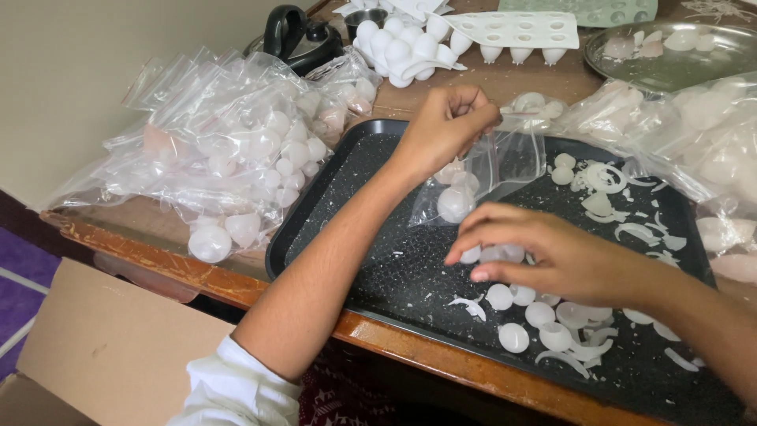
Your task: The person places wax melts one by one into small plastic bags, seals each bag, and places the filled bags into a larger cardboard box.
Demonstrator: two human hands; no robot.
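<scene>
Left hand (445,126): frame centre, fingers pinched shut on the clear zip bag (493,170), holding its mouth up so white balls stay inside
Right hand (552,252): fingers curled around one white ball (505,253) over the black tray (315,209), just beside the bag

Plain cream wall (95,71) runs along the left side, meeting a worn wooden tabletop (158,237) with a scuffed, reddish-orange edge. Down below there's a purple floor covering (20,276) with pale stripes, plus a brown cardboard box flap (102,347) leaning in near the corner. Lighting's soft and even, no harsh shadows.
</scene>
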